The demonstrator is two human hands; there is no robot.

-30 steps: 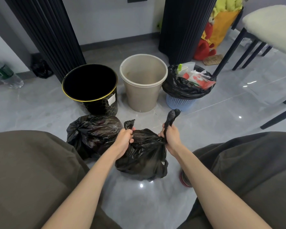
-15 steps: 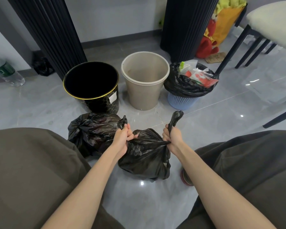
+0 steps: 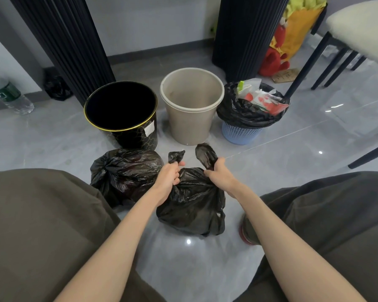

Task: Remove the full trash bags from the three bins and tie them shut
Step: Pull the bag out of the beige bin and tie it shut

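A black trash bag (image 3: 192, 203) sits on the floor between my knees. My left hand (image 3: 168, 177) grips one gathered ear of its mouth, and my right hand (image 3: 218, 175) grips the other ear, which sticks up past the fist. A second black bag (image 3: 122, 171) lies to the left, bunched at its top. Behind stand a black bin with a gold rim (image 3: 122, 114) and a beige bin (image 3: 191, 105), both without bags. The blue basket bin (image 3: 240, 134) at the right holds a black bag (image 3: 247, 110) stuffed with paper and wrappers.
Dark fluted columns (image 3: 244, 33) rise behind the bins. A plastic water bottle (image 3: 11, 97) lies at the far left by a small black bag (image 3: 57, 88). Chair legs (image 3: 310, 62) and a red and yellow plush toy (image 3: 279, 51) stand at the right. The floor is glossy grey tile.
My hands have drawn closer together above the bag, bringing the two ears toward each other. The right ear now flops over instead of standing straight.
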